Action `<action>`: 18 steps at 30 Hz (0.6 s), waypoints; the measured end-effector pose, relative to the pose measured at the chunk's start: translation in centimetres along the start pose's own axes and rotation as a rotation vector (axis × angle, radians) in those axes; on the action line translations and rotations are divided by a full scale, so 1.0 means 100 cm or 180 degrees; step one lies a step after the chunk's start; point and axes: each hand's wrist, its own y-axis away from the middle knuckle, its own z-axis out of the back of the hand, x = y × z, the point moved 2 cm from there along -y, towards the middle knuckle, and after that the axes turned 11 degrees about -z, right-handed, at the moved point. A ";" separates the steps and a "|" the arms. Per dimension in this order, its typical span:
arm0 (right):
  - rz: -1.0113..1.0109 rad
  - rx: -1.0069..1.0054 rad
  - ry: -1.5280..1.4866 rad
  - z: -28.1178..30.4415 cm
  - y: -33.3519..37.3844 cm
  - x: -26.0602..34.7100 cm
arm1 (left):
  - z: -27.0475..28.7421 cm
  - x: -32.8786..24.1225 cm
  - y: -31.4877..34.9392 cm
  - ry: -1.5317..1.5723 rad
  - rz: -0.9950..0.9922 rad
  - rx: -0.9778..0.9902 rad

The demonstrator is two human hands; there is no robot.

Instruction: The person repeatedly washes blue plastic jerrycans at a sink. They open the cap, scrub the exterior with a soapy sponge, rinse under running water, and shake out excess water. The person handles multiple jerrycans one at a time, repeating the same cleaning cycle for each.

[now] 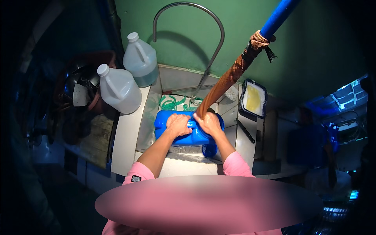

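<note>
A blue plastic water jug (161, 124) lies in the tiled sink (149, 113), its round blue spout or cap (209, 150) toward me. My left hand (179, 125) is closed on the top of the jug, its fingers curled by the handle. A brown cloth sleeve (223, 84) on a blue pipe (279, 17) slants down from the upper right to the jug. Around its lower end my right hand (209, 124) is closed, right against the jug. The sleeve's end and some fingertips are hidden.
Two translucent gallon jugs (121, 94) stand on the left ledge. A curved metal faucet (224, 39) rises behind the sink, near green strips (169, 103). On the right are a black-handled knife (246, 131) and a dark tub (244, 111) with a yellow sponge (254, 100).
</note>
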 end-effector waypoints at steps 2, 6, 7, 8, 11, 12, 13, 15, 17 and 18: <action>0.0466 0.0080 0.0133 -0.006 0.023 0.015 | -0.004 0.005 -0.005 0.0051 0.0205 0.0172; 0.1187 -0.1118 0.0397 -0.006 0.088 0.012 | -0.012 0.009 -0.008 0.0032 0.0395 0.0197; 0.1168 -0.1213 0.0092 -0.005 0.103 0.004 | -0.012 0.009 -0.007 0.0057 0.0385 0.0081; 0.0878 -0.1232 0.0221 -0.004 0.115 -0.007 | -0.010 0.007 -0.006 0.0040 0.0289 -0.0090; 0.0098 -0.1512 0.0564 0.011 0.125 -0.049 | 0.001 0.000 0.005 0.0014 0.0122 -0.0236; -0.0251 -0.1648 0.0641 0.016 0.120 -0.063 | 0.007 -0.003 0.010 0.0014 0.0149 -0.0039; -0.0449 -0.1425 -0.0103 0.019 0.112 -0.076 | 0.014 -0.006 0.015 0.0018 0.0126 0.0086; -0.0909 -0.0974 -0.1588 0.020 0.088 -0.098 | 0.034 -0.013 0.032 -0.0096 -0.0003 0.0286; -0.0554 -0.1045 -0.2244 0.020 0.066 -0.112 | 0.062 -0.018 0.053 -0.0108 -0.0163 0.0029; -0.0508 -0.0900 -0.2654 0.018 0.058 -0.120 | 0.079 -0.021 0.065 -0.0201 -0.0428 -0.0356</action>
